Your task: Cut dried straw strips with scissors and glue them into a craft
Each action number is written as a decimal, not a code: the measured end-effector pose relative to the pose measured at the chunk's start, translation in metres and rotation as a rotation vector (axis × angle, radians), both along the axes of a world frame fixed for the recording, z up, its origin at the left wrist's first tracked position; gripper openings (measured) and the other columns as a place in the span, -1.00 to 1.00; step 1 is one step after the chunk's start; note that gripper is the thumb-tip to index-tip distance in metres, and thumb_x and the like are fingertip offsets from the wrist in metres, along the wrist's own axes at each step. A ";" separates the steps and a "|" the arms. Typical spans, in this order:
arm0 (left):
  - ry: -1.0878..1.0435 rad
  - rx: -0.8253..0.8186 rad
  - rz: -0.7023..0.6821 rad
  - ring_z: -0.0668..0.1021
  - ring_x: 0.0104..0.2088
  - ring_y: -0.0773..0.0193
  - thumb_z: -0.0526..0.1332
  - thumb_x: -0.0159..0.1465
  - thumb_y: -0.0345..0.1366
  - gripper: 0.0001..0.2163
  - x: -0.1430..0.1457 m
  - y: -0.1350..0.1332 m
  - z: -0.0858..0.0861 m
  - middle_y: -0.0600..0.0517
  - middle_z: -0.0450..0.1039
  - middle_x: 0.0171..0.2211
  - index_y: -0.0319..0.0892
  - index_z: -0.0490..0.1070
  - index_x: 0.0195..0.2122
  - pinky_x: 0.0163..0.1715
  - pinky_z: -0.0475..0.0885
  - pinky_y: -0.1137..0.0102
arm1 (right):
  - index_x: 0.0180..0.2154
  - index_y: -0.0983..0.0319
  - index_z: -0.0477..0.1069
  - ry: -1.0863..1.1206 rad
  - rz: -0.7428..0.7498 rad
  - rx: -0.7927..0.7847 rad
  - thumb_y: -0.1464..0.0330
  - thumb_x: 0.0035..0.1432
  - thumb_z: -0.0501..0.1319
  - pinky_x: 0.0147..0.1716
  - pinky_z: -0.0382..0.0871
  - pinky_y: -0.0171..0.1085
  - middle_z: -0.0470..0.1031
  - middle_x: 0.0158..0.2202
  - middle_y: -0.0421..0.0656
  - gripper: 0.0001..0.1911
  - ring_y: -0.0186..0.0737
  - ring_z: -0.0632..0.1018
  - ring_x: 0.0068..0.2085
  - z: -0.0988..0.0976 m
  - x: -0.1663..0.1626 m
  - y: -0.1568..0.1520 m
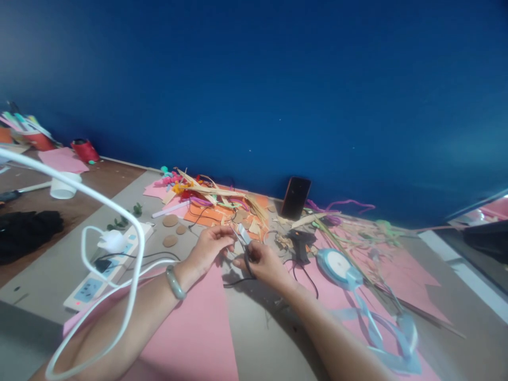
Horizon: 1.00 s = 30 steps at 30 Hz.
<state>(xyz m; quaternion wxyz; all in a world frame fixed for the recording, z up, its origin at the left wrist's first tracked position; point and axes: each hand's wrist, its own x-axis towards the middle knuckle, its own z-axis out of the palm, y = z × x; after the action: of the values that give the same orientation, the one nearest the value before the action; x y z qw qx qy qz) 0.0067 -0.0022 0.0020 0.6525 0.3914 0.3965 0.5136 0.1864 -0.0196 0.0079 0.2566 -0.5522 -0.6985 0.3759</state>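
Scissors (pixel 245 248) with dark handles are gripped in my right hand (pixel 262 259), blades pointing up and away from me. Close beside the blades, my left hand (pixel 214 244) is closed in a pinch, its fingertips near the scissors. Whatever lies between those fingertips is too small and blurred to make out. A pale green bangle (pixel 175 283) circles my left wrist. Pink paper (pixel 190 323) lies below my left hand. A black glue gun (pixel 302 244) rests on the table right of my right hand.
A white cable (pixel 138 248) loops across the left foreground by a power strip (pixel 89 288). A phone (pixel 296 197) leans against the blue wall. Craft scraps (pixel 222 196) pile up behind my hands. A blue ribbon roll (pixel 337 267) lies at right, wooden discs (pixel 170 220) at left.
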 end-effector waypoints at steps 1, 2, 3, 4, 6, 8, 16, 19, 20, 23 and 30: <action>0.001 -0.002 -0.004 0.49 -0.56 0.40 0.34 -0.01 -0.36 -0.82 0.000 0.000 0.000 0.01 0.50 -0.49 -0.28 0.52 -0.35 -0.62 0.32 0.54 | -0.54 0.20 0.13 -0.007 -0.008 0.003 0.18 -0.12 0.37 -0.57 0.02 -0.38 0.12 -0.60 -0.35 -0.58 -0.40 0.16 -0.53 0.000 0.000 0.000; -0.002 -0.008 -0.006 0.50 -0.56 0.39 0.34 -0.01 -0.36 -0.82 0.000 0.000 0.001 0.00 0.51 -0.48 -0.28 0.52 -0.35 -0.61 0.34 0.54 | -0.54 0.20 0.12 -0.010 -0.014 0.004 0.18 -0.13 0.37 -0.57 0.02 -0.38 0.12 -0.60 -0.35 -0.57 -0.41 0.16 -0.53 -0.001 0.000 0.000; -0.007 -0.014 -0.005 0.50 -0.56 0.39 0.34 -0.01 -0.36 -0.82 0.000 0.000 0.001 0.00 0.51 -0.48 -0.28 0.52 -0.36 -0.60 0.35 0.53 | -0.54 0.20 0.12 -0.011 -0.018 0.002 0.17 -0.13 0.37 -0.58 0.01 -0.38 0.12 -0.60 -0.35 -0.57 -0.41 0.15 -0.53 -0.001 -0.001 0.000; -0.014 -0.020 -0.003 0.50 -0.56 0.39 0.34 -0.01 -0.35 -0.82 0.000 0.000 0.001 0.00 0.51 -0.48 -0.28 0.51 -0.36 -0.59 0.36 0.53 | -0.55 0.19 0.11 -0.010 -0.018 -0.001 0.17 -0.13 0.37 -0.58 0.01 -0.38 0.11 -0.60 -0.35 -0.57 -0.41 0.15 -0.53 -0.001 -0.001 0.000; -0.023 -0.029 0.007 0.51 -0.56 0.39 0.35 -0.01 -0.35 -0.83 0.000 0.000 0.000 0.01 0.49 -0.51 -0.27 0.50 -0.38 -0.59 0.37 0.53 | -0.55 0.19 0.11 -0.009 -0.017 -0.005 0.17 -0.13 0.37 -0.58 0.00 -0.38 0.11 -0.61 -0.35 -0.56 -0.41 0.14 -0.53 -0.002 -0.001 0.001; -0.025 -0.031 0.015 0.50 -0.57 0.39 0.35 0.00 -0.33 -0.84 0.001 0.000 0.000 0.03 0.48 -0.54 -0.27 0.48 -0.39 -0.60 0.37 0.54 | -0.55 0.19 0.12 -0.006 -0.018 -0.012 0.17 -0.13 0.37 -0.58 0.00 -0.38 0.11 -0.61 -0.35 -0.57 -0.41 0.15 -0.53 -0.001 -0.001 0.001; -0.004 0.023 0.010 0.52 -0.55 0.35 0.35 0.06 -0.25 -0.81 0.000 0.000 -0.002 0.03 0.46 -0.56 -0.26 0.45 -0.39 -0.57 0.41 0.51 | -0.58 0.19 0.08 0.073 -0.037 -0.062 0.12 -0.17 0.39 -0.57 -0.03 -0.38 0.05 -0.62 -0.37 -0.50 -0.42 0.10 -0.53 0.004 -0.006 -0.001; -0.006 0.051 0.003 0.52 -0.55 0.37 0.35 0.08 -0.25 -0.82 -0.001 0.001 -0.003 0.04 0.47 -0.56 -0.26 0.46 -0.39 -0.56 0.40 0.52 | -0.57 0.18 0.06 0.103 -0.015 -0.071 0.11 -0.17 0.39 -0.57 -0.05 -0.38 0.02 -0.61 -0.37 -0.49 -0.42 0.10 -0.53 0.000 -0.004 0.001; -0.006 0.055 0.000 0.52 -0.55 0.38 0.35 0.09 -0.25 -0.82 -0.002 0.001 -0.004 0.04 0.47 -0.55 -0.26 0.46 -0.39 -0.56 0.40 0.53 | -0.57 0.18 0.06 0.108 -0.009 -0.075 0.11 -0.16 0.39 -0.57 -0.05 -0.38 0.02 -0.61 -0.37 -0.48 -0.42 0.10 -0.53 -0.002 -0.003 0.001; -0.004 0.059 -0.007 0.52 -0.54 0.38 0.35 0.10 -0.25 -0.83 -0.002 0.001 -0.004 0.04 0.47 -0.55 -0.26 0.46 -0.40 -0.55 0.40 0.54 | -0.57 0.18 0.05 0.112 0.003 -0.082 0.11 -0.16 0.39 -0.57 -0.06 -0.37 0.02 -0.61 -0.37 -0.48 -0.42 0.09 -0.53 -0.006 -0.002 0.003; 0.005 0.043 -0.009 0.52 -0.56 0.38 0.36 0.10 -0.23 -0.81 -0.002 0.002 -0.007 0.04 0.47 -0.59 -0.26 0.46 -0.40 -0.55 0.40 0.54 | -0.58 0.19 0.05 0.061 -0.018 -0.052 0.12 -0.15 0.38 -0.58 -0.07 -0.37 0.03 -0.62 -0.36 -0.49 -0.42 0.08 -0.53 -0.005 -0.001 0.003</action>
<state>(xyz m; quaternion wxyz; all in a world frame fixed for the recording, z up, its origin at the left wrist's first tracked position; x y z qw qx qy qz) 0.0043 0.0003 -0.0047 0.6450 0.4085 0.3853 0.5182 0.1854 -0.0171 0.0024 0.2668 -0.5534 -0.6754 0.4080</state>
